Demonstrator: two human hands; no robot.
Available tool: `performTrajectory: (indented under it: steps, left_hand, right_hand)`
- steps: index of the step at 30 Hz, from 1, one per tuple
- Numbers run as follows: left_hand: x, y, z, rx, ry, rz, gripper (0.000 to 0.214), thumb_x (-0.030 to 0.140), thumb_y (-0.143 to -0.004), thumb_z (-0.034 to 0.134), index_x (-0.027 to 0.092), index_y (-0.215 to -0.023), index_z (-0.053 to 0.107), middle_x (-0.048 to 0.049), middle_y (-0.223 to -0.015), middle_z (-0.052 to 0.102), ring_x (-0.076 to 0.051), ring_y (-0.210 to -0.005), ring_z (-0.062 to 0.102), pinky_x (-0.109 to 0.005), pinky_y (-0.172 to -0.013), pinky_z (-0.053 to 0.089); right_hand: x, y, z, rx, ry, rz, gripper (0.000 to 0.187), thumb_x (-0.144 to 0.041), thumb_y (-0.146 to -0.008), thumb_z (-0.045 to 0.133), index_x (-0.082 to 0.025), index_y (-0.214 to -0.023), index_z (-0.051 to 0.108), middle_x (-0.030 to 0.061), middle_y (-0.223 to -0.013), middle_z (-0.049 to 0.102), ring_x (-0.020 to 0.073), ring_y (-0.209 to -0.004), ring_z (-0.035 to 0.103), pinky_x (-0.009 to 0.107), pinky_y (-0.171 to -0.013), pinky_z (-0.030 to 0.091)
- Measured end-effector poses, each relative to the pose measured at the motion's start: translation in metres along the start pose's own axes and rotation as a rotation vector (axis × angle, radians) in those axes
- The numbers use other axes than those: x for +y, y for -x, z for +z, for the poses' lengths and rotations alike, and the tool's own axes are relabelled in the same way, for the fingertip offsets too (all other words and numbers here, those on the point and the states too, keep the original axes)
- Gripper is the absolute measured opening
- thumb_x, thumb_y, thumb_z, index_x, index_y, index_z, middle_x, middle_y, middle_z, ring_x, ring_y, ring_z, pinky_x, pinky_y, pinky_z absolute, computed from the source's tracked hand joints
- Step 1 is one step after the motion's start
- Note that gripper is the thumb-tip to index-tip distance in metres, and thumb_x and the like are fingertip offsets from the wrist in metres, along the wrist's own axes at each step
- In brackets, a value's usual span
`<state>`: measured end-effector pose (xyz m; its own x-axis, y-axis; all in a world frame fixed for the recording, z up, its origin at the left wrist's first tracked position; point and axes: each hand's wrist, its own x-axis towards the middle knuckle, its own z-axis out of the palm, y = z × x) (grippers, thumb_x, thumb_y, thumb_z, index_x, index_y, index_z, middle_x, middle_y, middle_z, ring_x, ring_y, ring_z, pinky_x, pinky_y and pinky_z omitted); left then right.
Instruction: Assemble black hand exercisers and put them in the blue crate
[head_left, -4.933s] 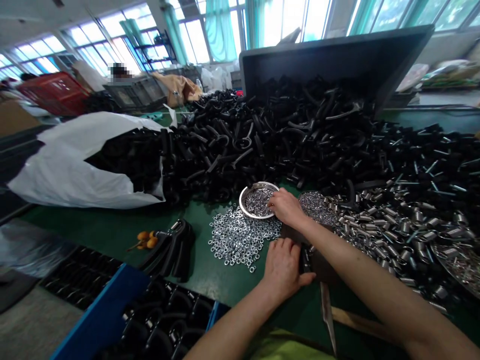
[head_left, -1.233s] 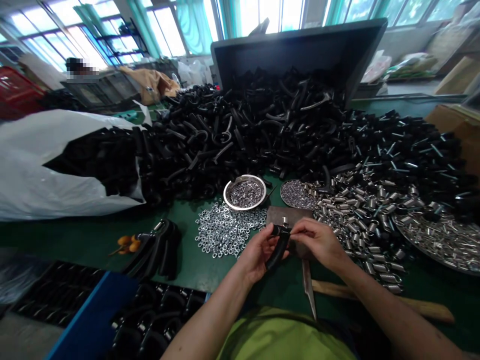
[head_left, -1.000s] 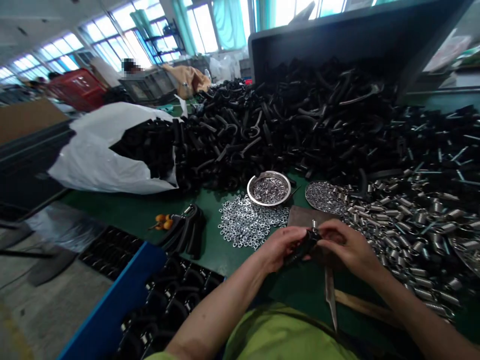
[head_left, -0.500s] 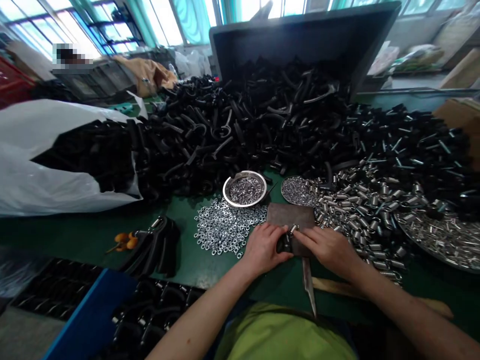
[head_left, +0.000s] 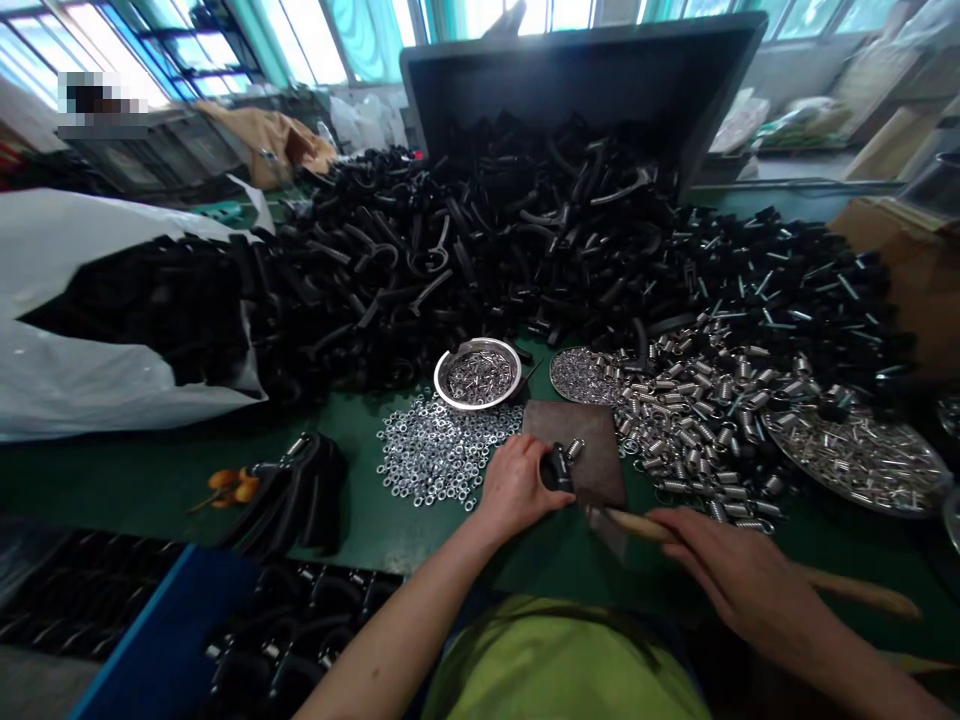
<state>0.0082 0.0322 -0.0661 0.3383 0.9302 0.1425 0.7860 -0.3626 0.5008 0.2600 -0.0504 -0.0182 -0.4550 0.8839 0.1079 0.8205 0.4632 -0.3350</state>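
My left hand (head_left: pixel 521 485) pinches a black curved plastic part (head_left: pixel 557 475) against the dark metal plate (head_left: pixel 600 440). A small coil spring (head_left: pixel 575 449) stands out from the part's upper end. My right hand (head_left: pixel 739 565) is closed around the wooden handle of a hammer (head_left: pixel 641 526). The hammer's head, smeared by motion, is at the plate's near edge, just right of the black part. Left of the plate lie many small metal nuts (head_left: pixel 431 450). On its right spreads a heap of coil springs (head_left: pixel 694 400).
A metal bowl (head_left: pixel 514 384) of small pins stands behind the nuts. A large heap of black parts (head_left: pixel 480 250) spills from a grey bin (head_left: pixel 585 60). At right is a tray of metal pins (head_left: pixel 862 460); at left, a white bag (head_left: pixel 90 375) and orange fruits (head_left: pixel 232 487).
My right hand has left the spring, moved right and toward me, and taken hold of the hammer, now raised beside the plate. My left hand still holds the black part. The view has shifted slightly.
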Motion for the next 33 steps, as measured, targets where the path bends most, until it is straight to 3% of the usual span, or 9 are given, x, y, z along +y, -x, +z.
performTrajectory:
  steps: [4,9,14,17,19,23,25,27,33]
  left_hand:
    - [0.0,0.0,0.001,0.0,-0.006,-0.007,0.059,0.05,-0.053,0.077,0.02,-0.101,0.059,-0.0054,-0.1,0.058,-0.025,-0.097,0.052,-0.037,-0.083,0.043]
    - [0.0,-0.001,0.0,-0.005,-0.007,-0.016,0.061,0.05,-0.052,0.078,0.019,-0.1,0.059,-0.0053,-0.099,0.058,-0.025,-0.095,0.052,-0.036,-0.081,0.043]
    - [0.0,-0.001,0.0,-0.004,-0.01,-0.012,0.06,0.05,-0.052,0.078,0.02,-0.1,0.059,-0.0058,-0.101,0.057,-0.025,-0.098,0.052,-0.037,-0.084,0.042]
    - [0.0,-0.001,0.0,-0.009,-0.019,-0.008,0.059,0.049,-0.052,0.078,0.02,-0.1,0.058,-0.0055,-0.099,0.058,-0.025,-0.096,0.052,-0.038,-0.082,0.043]
    - [0.001,-0.001,-0.001,-0.014,-0.023,-0.011,0.059,0.049,-0.052,0.078,0.02,-0.1,0.058,-0.0054,-0.098,0.058,-0.025,-0.096,0.053,-0.037,-0.082,0.043]
    - [0.001,-0.002,0.0,-0.014,-0.011,-0.022,0.06,0.05,-0.053,0.078,0.02,-0.101,0.058,-0.0059,-0.102,0.057,-0.025,-0.098,0.052,-0.038,-0.085,0.042]
    - [0.001,-0.002,0.001,-0.01,-0.001,-0.026,0.06,0.05,-0.052,0.078,0.02,-0.1,0.058,-0.0066,-0.103,0.057,-0.026,-0.098,0.052,-0.039,-0.085,0.042]
    - [0.002,-0.001,0.002,0.003,0.009,-0.043,0.06,0.05,-0.051,0.078,0.019,-0.099,0.057,-0.0073,-0.102,0.057,-0.026,-0.097,0.053,-0.04,-0.084,0.043]
    - [0.008,0.002,0.001,0.137,0.281,-0.305,0.058,0.05,-0.058,0.075,0.019,-0.101,0.051,-0.0056,-0.096,0.06,-0.023,-0.09,0.057,-0.037,-0.078,0.045]
  right_hand:
    - [-0.017,-0.038,-0.007,0.324,-0.099,0.106,0.032,-0.025,-0.094,0.033,-0.02,-0.123,0.043,0.0084,-0.105,0.067,0.0181,-0.087,0.066,0.028,-0.073,0.051]
    - [-0.016,-0.06,0.004,0.035,-0.032,0.202,0.029,-0.024,-0.093,0.033,-0.023,-0.115,0.052,0.0051,-0.095,0.071,0.021,-0.076,0.068,0.031,-0.063,0.052]
    - [-0.021,-0.052,0.001,0.371,-0.059,0.18,0.034,-0.025,-0.094,0.03,-0.019,-0.124,0.044,0.0092,-0.104,0.068,0.0195,-0.082,0.067,0.029,-0.067,0.05]
    - [-0.018,-0.052,0.012,0.151,0.032,0.168,0.03,-0.024,-0.093,0.032,-0.021,-0.115,0.051,0.0051,-0.086,0.071,0.0187,-0.063,0.067,0.027,-0.054,0.047]
    - [-0.016,-0.055,0.014,0.027,0.059,0.174,0.029,-0.024,-0.093,0.034,-0.023,-0.116,0.052,0.0036,-0.09,0.072,0.019,-0.063,0.067,0.027,-0.053,0.047]
    - [-0.026,-0.057,-0.005,0.297,0.005,0.153,0.033,-0.024,-0.094,0.031,-0.02,-0.124,0.045,0.0077,-0.105,0.068,0.0198,-0.084,0.067,0.029,-0.067,0.049]
    - [-0.031,-0.051,-0.013,0.426,0.03,0.124,0.032,-0.025,-0.094,0.031,-0.019,-0.123,0.045,0.0082,-0.094,0.069,0.0195,-0.077,0.066,0.028,-0.064,0.048]
    - [-0.029,-0.037,-0.011,0.443,0.101,0.099,0.032,-0.025,-0.094,0.034,-0.019,-0.123,0.046,0.0076,-0.087,0.069,0.0193,-0.07,0.065,0.028,-0.06,0.046]
    - [0.026,0.038,0.047,0.32,0.336,-0.056,0.044,-0.029,-0.087,0.049,-0.029,-0.13,0.045,0.0041,-0.087,0.067,0.0203,-0.073,0.063,0.033,-0.068,0.045]
